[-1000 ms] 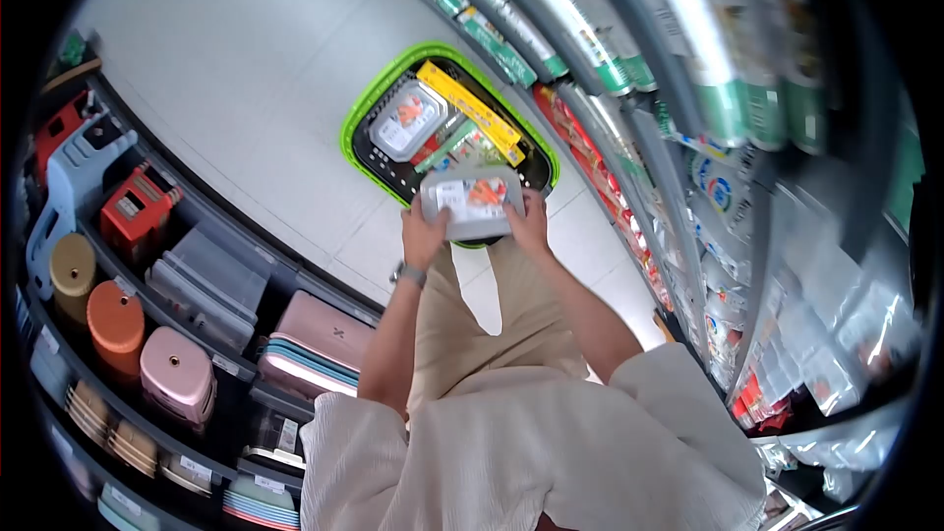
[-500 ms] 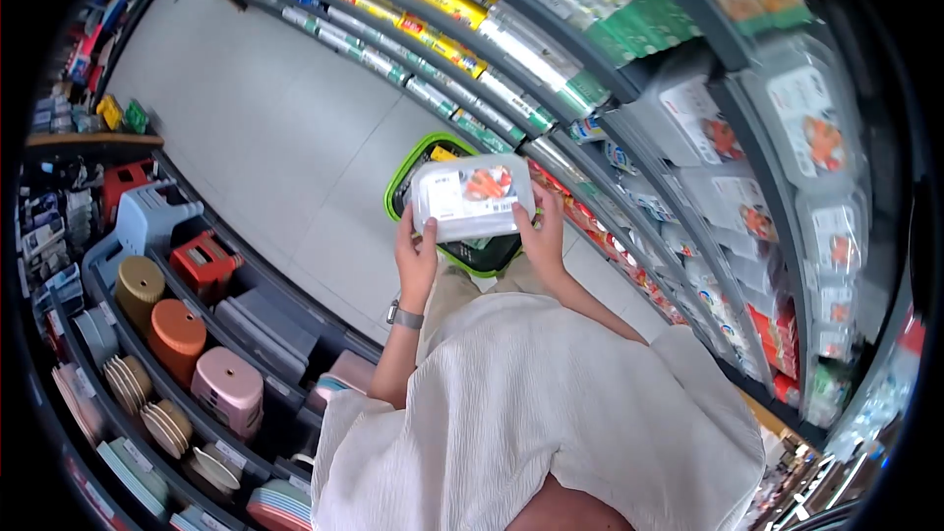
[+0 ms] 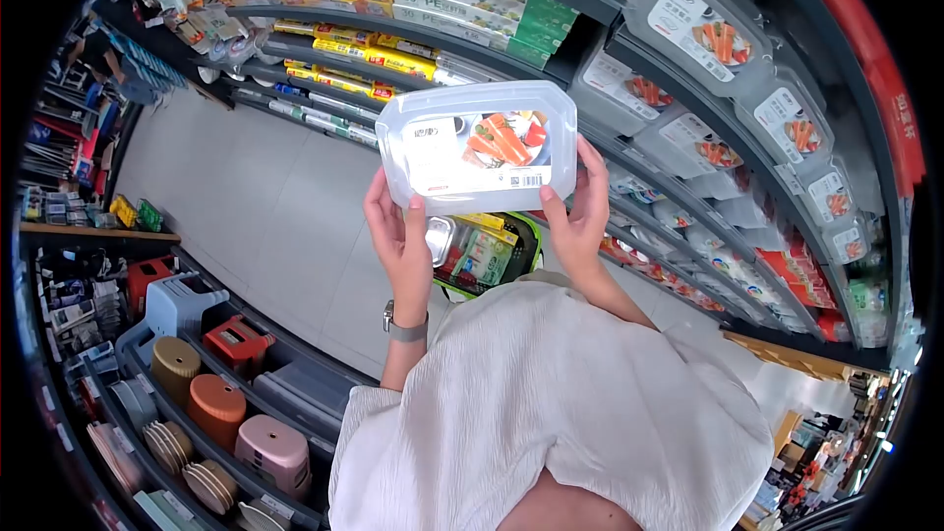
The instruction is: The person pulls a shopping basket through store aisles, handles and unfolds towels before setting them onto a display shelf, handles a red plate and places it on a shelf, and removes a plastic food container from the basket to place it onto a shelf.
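Note:
A clear plastic food container pack (image 3: pixel 479 147), its label printed with orange food slices, is held up in front of me between both hands. My left hand (image 3: pixel 399 234) grips its left side, thumb on the front and fingers behind. On the opposite side my right hand (image 3: pixel 578 216) is closed round the lower right corner the same way. Beneath it is a black shopping basket with a green rim (image 3: pixel 537 258). Inside show a silver foil tray (image 3: pixel 440 238), a green-and-clear packet (image 3: pixel 484 258) and something yellow, all partly hidden by the pack and my left hand.
Shelves on the right carry similar container packs (image 3: pixel 696 31), with boxes of cling film (image 3: pixel 462 10) and yellow boxes farther along. A lower shelf at left holds stools, including a pink one (image 3: pixel 273 452) and an orange one (image 3: pixel 216 408). Grey floor tiles (image 3: pixel 265 197) run between.
Both hands have raised the container pack higher and closer to my head, so it looks larger. The view has tilted up toward the shelves, and more of the basket's contents now shows.

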The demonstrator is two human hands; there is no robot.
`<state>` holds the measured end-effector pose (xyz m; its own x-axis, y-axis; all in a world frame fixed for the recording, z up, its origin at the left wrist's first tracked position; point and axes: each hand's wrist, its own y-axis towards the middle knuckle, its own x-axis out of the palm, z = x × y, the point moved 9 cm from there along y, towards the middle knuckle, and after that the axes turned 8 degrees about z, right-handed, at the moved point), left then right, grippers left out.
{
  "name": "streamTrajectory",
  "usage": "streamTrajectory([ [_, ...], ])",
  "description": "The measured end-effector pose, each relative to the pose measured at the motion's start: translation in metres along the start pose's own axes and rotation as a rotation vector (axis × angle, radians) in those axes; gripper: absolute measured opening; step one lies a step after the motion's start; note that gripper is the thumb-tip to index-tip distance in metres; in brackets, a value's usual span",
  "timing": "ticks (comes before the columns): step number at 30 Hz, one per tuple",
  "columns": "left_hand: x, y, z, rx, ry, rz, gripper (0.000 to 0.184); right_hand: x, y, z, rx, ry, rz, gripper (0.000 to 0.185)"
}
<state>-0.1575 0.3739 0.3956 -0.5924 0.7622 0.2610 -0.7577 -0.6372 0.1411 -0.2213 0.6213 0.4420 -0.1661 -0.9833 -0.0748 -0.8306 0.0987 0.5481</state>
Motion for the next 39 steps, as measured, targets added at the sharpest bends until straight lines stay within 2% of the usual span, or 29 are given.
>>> streamTrajectory([
  [4, 0.038, 0.003, 0.021, 0.069, -0.027, -0.04, 0.052, -0.021, 0.02, -0.006, -0.04, -0.058, 0.003, 0.074],
  [6, 0.059, 0.001, 0.026, 0.065, -0.036, -0.105, 0.062, -0.033, 0.027, -0.006, -0.069, -0.082, 0.006, 0.085],
  [8, 0.078, 0.001, 0.028, 0.115, 0.013, -0.177, 0.072, -0.046, 0.032, -0.001, -0.036, -0.062, 0.003, 0.093],
  [13, 0.114, -0.004, 0.035, 0.201, 0.109, -0.287, 0.082, -0.073, 0.041, 0.012, 0.032, -0.027, 0.009, 0.102],
  [16, 0.134, -0.008, 0.045, 0.284, 0.174, -0.352, 0.087, -0.082, 0.043, 0.023, 0.087, -0.045, -0.031, 0.116],
  [20, 0.15, -0.015, 0.047, 0.314, 0.228, -0.402, 0.095, -0.101, 0.043, 0.024, 0.05, -0.123, -0.003, 0.123],
  [25, 0.16, -0.024, 0.031, 0.173, 0.191, -0.426, 0.098, -0.125, 0.037, 0.011, 0.008, -0.241, 0.054, 0.12],
  [30, 0.177, -0.032, 0.042, 0.196, 0.118, -0.451, 0.097, -0.143, 0.036, 0.001, 0.017, -0.24, 0.12, 0.115],
  [36, 0.212, -0.036, 0.067, 0.239, 0.0, -0.491, 0.098, -0.171, 0.057, -0.03, -0.086, -0.209, 0.268, 0.112],
  [39, 0.237, -0.031, 0.091, 0.286, -0.068, -0.53, 0.091, -0.187, 0.078, -0.049, -0.162, -0.203, 0.311, 0.113],
])
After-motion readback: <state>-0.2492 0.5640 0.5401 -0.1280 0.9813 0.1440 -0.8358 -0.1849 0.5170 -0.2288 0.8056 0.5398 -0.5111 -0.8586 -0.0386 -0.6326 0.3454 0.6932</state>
